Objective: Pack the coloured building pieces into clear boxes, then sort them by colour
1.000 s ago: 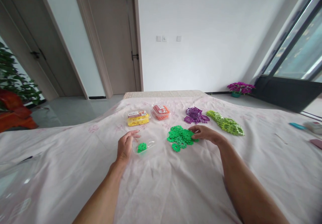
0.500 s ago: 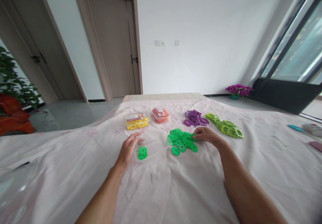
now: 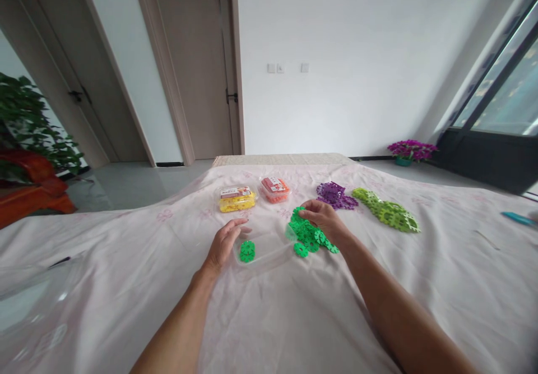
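Green disc [image 3: 296, 213] sits pinched in the right hand [image 3: 324, 218].

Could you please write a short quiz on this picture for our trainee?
1. Which hand is at the green pile, and which is at the clear tray?
2. True or false: the yellow pieces are in a labelled box.
3. Fill in: of the loose piles, the ____ one lies farthest right in the picture.

Key: 1. Right hand at the pile, left hand at the tray. 2. True. 3. Lime-green.

Rumpled cloth [image 3: 260, 329] under clear tray [image 3: 269, 252], packed boxes [image 3: 236, 202], coloured pieces [image 3: 310, 235]
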Demonstrator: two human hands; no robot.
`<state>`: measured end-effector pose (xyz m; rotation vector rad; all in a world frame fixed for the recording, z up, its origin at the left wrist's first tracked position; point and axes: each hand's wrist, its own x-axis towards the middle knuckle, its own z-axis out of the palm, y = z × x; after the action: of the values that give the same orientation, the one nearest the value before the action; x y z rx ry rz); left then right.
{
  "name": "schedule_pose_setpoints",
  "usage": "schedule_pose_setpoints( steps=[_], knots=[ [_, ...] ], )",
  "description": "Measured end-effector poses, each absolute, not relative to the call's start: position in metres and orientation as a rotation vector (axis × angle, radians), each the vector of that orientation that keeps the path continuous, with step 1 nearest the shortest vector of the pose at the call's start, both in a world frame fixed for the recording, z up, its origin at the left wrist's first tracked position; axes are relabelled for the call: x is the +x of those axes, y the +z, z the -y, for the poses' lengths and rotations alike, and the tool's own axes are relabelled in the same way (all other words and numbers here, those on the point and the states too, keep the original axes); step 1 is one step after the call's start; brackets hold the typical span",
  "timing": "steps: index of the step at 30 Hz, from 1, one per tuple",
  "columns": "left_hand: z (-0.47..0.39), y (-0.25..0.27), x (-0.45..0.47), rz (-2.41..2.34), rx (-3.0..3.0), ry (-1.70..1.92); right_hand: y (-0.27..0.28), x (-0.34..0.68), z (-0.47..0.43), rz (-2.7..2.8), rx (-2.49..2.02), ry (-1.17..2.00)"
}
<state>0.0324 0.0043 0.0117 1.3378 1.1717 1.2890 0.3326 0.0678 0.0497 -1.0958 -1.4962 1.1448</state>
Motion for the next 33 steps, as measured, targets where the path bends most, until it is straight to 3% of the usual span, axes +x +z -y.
schedule_pose_setpoints(
  steps=[4,13,23,28,33],
  knots=[
    [-0.005,0.01,0.031,-1.17,1.367,1.28,0.046,0.305,-0.058,1.648,-1.102,1.154],
    [-0.004,0.012,0.032,-1.174,1.388,1.285,0.051,0.297,-0.048,2.113,-1.1,0.699],
    [-0.002,0.014,0.034,-1.166,1.368,1.289,0.052,0.291,-0.043,2.262,-0.979,0.578],
    [-0.003,0.013,0.034,-1.167,1.37,1.299,0.065,0.313,-0.051,2.051,-1.228,0.508],
    [-0.004,0.011,0.034,-1.171,1.34,1.312,0.078,0.361,-0.062,2.304,-1.534,0.582]
  ],
)
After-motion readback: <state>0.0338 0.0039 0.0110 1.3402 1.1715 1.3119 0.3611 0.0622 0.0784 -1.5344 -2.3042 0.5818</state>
